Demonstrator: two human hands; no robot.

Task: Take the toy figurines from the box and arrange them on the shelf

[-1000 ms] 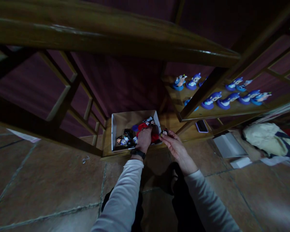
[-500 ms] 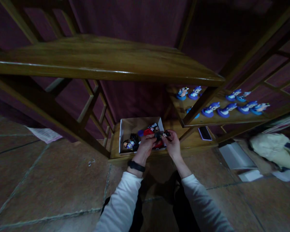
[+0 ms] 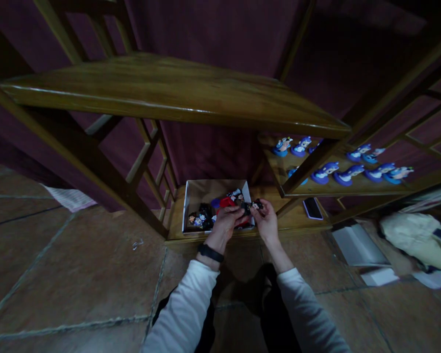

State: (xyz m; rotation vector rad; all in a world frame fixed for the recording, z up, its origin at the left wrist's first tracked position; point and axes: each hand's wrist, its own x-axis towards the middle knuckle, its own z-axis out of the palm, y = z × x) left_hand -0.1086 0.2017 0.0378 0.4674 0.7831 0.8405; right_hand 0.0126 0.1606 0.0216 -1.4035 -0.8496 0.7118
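Note:
Over the front right part of an open box, my left hand and my right hand come together on a small dark figurine. Its fine detail is too dim to make out. My right fingers pinch the head end, while my left fingers close around the other, dark end. Several small figurines lie jumbled in the box, with a red piece among them. My left hand hides some of the box's contents.
A wooden shelf board juts out above my hands. Several blue and purple figurines stand on a shelf to the right. A phone lies on the bottom board. Grey box and pale cloth bag rest on the floor at right.
The view has shifted slightly, so the shelves sit a little further right. Both hands keep their hold on the figurine, almost unmoved over the box.

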